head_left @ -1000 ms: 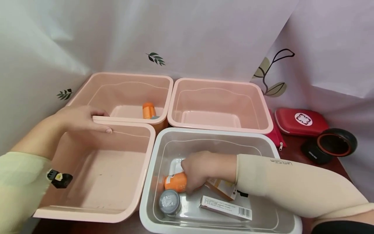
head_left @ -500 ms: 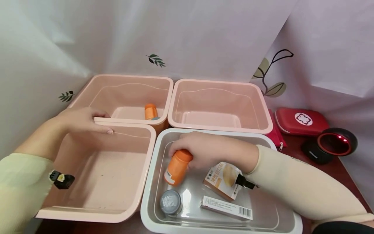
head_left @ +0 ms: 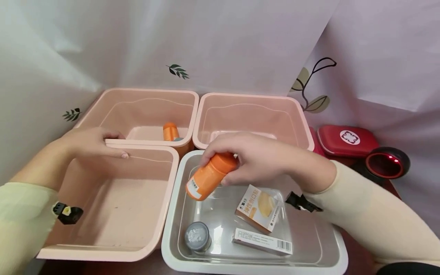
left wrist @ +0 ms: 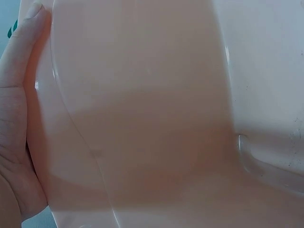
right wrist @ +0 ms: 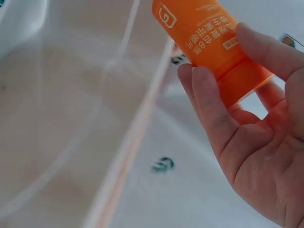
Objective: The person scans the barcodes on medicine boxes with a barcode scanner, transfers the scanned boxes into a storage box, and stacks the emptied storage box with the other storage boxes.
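Observation:
My right hand (head_left: 252, 156) holds an orange pill bottle (head_left: 211, 177) by its cap end, tilted above the grey-white bin (head_left: 174, 214). In the right wrist view, thumb and fingers pinch the bottle (right wrist: 209, 38), which bears pale printed text. My left hand (head_left: 91, 142) grips the adjoining rims of the two left pink bins, its thumb inside the near bin (head_left: 137, 214) and its fingers over the far bin (head_left: 144, 95). Inside the grey-white bin lie a grey-lidded jar (head_left: 197, 236), an orange-and-white bandage box (head_left: 258, 208) and a slim white box (head_left: 262, 241).
Another orange bottle (head_left: 170, 131) lies in the far left pink bin, with a grey object partly hidden beside it. A second far pink bin (head_left: 251, 100) stands to its right. Farther right are a red first-aid case (head_left: 347, 140) and a black round device (head_left: 387, 162).
My right hand has lifted the orange bottle from the floor of the grey-white bin, up and away from me. The left hand stays at the rims. The view has shifted slightly.

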The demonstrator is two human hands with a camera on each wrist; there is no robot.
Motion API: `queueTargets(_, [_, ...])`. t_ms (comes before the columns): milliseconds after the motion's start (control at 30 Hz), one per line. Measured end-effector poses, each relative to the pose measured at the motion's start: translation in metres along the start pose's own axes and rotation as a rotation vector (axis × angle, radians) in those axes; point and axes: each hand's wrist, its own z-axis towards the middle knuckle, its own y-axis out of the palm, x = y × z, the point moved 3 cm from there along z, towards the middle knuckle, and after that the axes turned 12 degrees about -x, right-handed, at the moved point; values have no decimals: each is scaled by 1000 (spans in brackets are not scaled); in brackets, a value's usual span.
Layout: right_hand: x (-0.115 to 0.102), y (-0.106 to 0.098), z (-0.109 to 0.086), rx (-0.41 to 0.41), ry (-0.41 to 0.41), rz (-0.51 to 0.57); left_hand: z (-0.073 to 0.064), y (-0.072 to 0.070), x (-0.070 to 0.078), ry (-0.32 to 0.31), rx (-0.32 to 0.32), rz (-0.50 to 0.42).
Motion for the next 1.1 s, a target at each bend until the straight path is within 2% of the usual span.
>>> queueTargets(133, [-10,-18,-16,64,-12,-2,-1,1,-3,2,3,7])
queueTargets(300, [-15,-41,-46,206,37,-24,0,0,-4,-3,6,23])
queueTargets(400, [-12,-52,-72,293,84,5,2,0,-2,-12,7,22])
queueTargets(500, [-9,-55,-108,387,125,35,5,1,2,-5,3,12])
queueTargets(567, [-4,-53,-134,475,98,111,8,1,6,6,-1,7])
queueTargets(633, [3,-47,-162,577,51,229,11,1,8,19,-8,9])
queueTargets(700, [13,-40,-188,683,-56,356,11,0,10,24,-13,19])
queueTargets(800, [30,-24,-220,787,-220,463,9,-1,10,24,-15,22])
queueTargets(900, [46,-4,-243,812,-402,591,4,0,9,23,-11,13])
queueTargets(1033, [59,25,-265,833,-538,738,-2,2,8,21,-1,-7])
queueTargets(1100, [67,41,-276,809,-636,855,-3,3,8,16,5,-16])
